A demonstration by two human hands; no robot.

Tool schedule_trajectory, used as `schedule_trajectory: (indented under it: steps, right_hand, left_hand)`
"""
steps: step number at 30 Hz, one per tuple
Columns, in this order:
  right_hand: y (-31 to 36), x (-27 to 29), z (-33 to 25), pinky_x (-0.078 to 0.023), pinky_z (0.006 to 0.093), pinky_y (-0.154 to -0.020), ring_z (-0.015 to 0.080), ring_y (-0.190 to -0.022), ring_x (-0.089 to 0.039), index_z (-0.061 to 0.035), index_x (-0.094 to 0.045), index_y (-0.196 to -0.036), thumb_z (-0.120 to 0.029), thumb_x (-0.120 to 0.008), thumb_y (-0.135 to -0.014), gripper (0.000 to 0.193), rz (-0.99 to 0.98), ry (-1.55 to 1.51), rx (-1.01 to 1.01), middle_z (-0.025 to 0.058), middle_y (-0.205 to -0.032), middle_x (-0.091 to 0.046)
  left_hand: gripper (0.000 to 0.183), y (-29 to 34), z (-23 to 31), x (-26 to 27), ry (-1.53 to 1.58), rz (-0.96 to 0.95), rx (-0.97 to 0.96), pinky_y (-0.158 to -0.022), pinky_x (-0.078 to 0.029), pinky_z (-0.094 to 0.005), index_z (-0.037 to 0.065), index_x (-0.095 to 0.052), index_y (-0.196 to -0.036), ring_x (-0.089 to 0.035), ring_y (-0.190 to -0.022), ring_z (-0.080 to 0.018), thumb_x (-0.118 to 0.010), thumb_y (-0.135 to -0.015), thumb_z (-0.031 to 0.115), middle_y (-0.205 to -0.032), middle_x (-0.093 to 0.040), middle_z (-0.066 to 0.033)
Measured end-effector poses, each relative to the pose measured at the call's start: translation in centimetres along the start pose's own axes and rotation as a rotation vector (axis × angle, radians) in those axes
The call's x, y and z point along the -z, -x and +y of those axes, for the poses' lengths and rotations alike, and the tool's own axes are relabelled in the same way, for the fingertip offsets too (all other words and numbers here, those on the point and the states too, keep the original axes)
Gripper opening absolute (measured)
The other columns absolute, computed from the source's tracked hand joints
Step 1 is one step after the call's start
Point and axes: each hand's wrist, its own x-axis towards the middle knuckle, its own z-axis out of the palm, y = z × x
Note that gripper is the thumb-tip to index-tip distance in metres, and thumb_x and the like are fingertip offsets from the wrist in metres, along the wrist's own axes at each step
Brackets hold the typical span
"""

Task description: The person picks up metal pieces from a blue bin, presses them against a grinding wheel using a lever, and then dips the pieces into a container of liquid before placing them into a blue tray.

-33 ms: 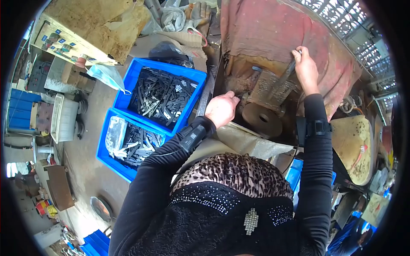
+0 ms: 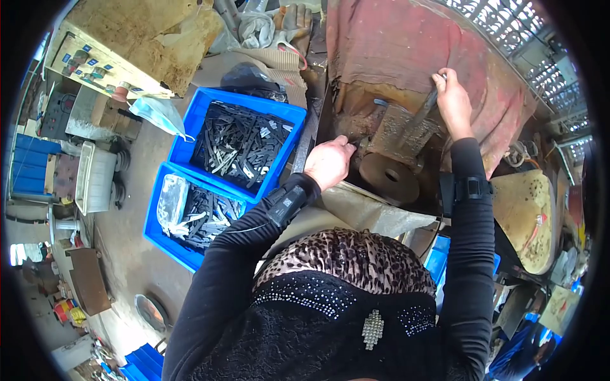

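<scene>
My right hand (image 2: pixel 455 105) is wrapped round the upper end of a long metal lever (image 2: pixel 419 117), which slants down into a rusty, wet-looking machine. My left hand (image 2: pixel 330 163) is closed, fingertips bent toward the machine's grimy block (image 2: pixel 395 134), at the left rim of its trough. Whatever those fingers pinch, if anything, is hidden. Below the block and right of my left hand lies a round brown disc (image 2: pixel 389 178) with a hole at its centre. A stained red cloth (image 2: pixel 394 47) drapes over the machine's far side.
To my left stand two blue bins, the farther bin (image 2: pixel 194 105) and the nearer bin (image 2: pixel 152 222), full of dark and pale flat strips. A clear plastic box (image 2: pixel 171 200) sits in the nearer one. A control panel (image 2: pixel 95 66) with knobs and a hanging face mask (image 2: pixel 160 115) are farther left.
</scene>
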Motion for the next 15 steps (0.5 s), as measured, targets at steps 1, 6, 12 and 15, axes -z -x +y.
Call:
schedule_trajectory:
  steps: [1, 6, 12, 15]
  right_hand:
    - [-0.2, 0.0, -0.1, -0.048, 0.0476, -0.083, 0.0385, -0.101, -0.063, -0.0148, -0.053, -0.119, -0.046, -0.052, -0.096, 0.039, 0.019, 0.009, 0.006, 0.0216, -0.103, -0.067]
    - [-0.4, 0.7, -0.9, -0.048, 0.0467, -0.082, 0.0413, -0.1, -0.062, -0.0139, -0.054, -0.117, -0.044, -0.052, -0.096, 0.037, 0.0, -0.022, -0.032, 0.0206, -0.1, -0.067]
    - [1.3, 2.5, 0.4, -0.048, 0.0457, -0.08, 0.0368, -0.095, -0.063, -0.0097, -0.057, -0.111, -0.043, -0.055, -0.095, 0.037, 0.007, -0.185, 0.074, 0.0199, -0.096, -0.067]
    - [6.3, 3.9, 0.1, -0.048, 0.0382, -0.076, 0.028, -0.083, -0.064, -0.0076, -0.059, -0.106, -0.036, -0.059, -0.095, 0.03, 0.016, -0.294, 0.094, 0.0161, -0.087, -0.065]
  left_hand:
    - [0.026, -0.2, -0.1, 0.0, 0.003, 0.028, -0.017, -0.071, -0.052, -0.0409, 0.003, -0.068, -0.099, -0.063, -0.078, -0.0337, -0.059, -0.075, 0.005, -0.085, -0.058, -0.0146]
    - [0.028, -0.5, -0.3, -0.2, 0.02, 0.144, -0.045, -0.071, -0.052, -0.0406, 0.003, -0.068, -0.099, -0.063, -0.078, -0.0322, -0.058, -0.073, 0.002, -0.084, -0.059, -0.015]
    - [0.037, -1.5, -1.6, -0.8, 0.219, 0.262, -0.084, -0.07, -0.052, -0.0399, 0.001, -0.068, -0.105, -0.063, -0.077, -0.0335, -0.054, -0.072, -0.008, -0.087, -0.062, -0.0153]
    - [0.04, -2.1, -1.4, -0.7, 0.34, 0.236, 0.01, -0.071, -0.052, -0.0382, 0.0, -0.068, -0.107, -0.063, -0.079, -0.0314, -0.053, -0.071, -0.01, -0.087, -0.063, -0.0156]
